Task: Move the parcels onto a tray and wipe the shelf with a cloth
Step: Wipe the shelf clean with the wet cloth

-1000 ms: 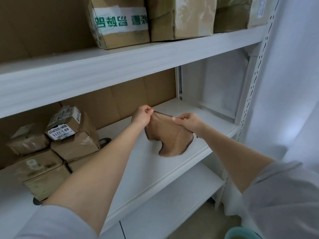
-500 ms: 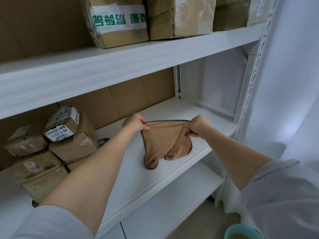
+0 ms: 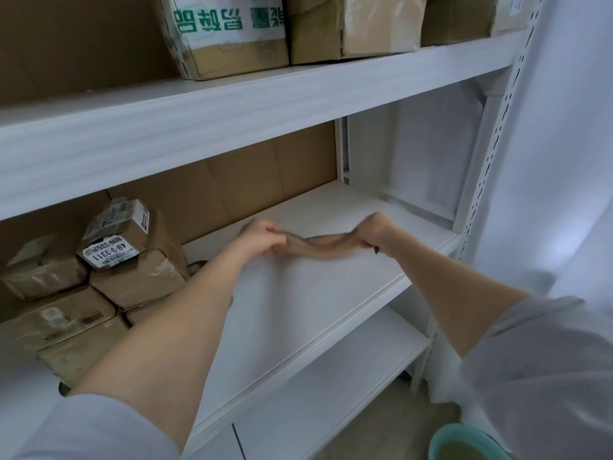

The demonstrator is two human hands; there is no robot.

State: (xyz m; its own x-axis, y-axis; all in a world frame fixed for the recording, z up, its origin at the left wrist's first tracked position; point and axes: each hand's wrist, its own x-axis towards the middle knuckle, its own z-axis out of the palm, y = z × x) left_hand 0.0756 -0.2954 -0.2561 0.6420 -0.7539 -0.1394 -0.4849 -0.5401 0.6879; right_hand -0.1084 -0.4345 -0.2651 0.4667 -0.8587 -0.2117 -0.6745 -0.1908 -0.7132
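Far left of the middle shelf (image 3: 298, 313): parcels (image 3: 99, 283) in a stack, brown and taped, with a small one labelled "48-3-3311" tilted on top. A dark edge (image 3: 63, 388) pokes out under the stack; can't tell what it is. Above, the upper shelf (image 3: 232, 104) carries larger boxes (image 3: 229, 31), one with green print.

Left hand (image 3: 265, 239): over the bare part of the shelf, right of the parcels and apart from them. Fingers are curled, pinching the left end of the cloth (image 3: 323, 249).

Cloth: tan with dark trim, pulled into a narrow, near-flat band spanning between the two hands, with a slight sag mid-span. It is motion-blurred. It sits low over the shelf board; can't tell whether it touches.

Right hand (image 3: 374, 232): clamped on the right end of the cloth, with a dark corner of it sticking out below the wrist. Hands are well apart, both gripping, nothing else held.

Further right: perforated white upright (image 3: 491, 144), with the lower shelf (image 3: 315, 393) beneath. Bottom-right corner: teal basin (image 3: 464, 443) on the floor, partly cut off.

Delta vs 0.5 s ago: the cloth hung open as a sheet, lower edge drooping towards the shelf; now it is flattened to a strip, and the hands are wider apart.

Delta vs 1.0 s ago: the hands were almost together with the cloth bunched below them. Parcels unchanged.
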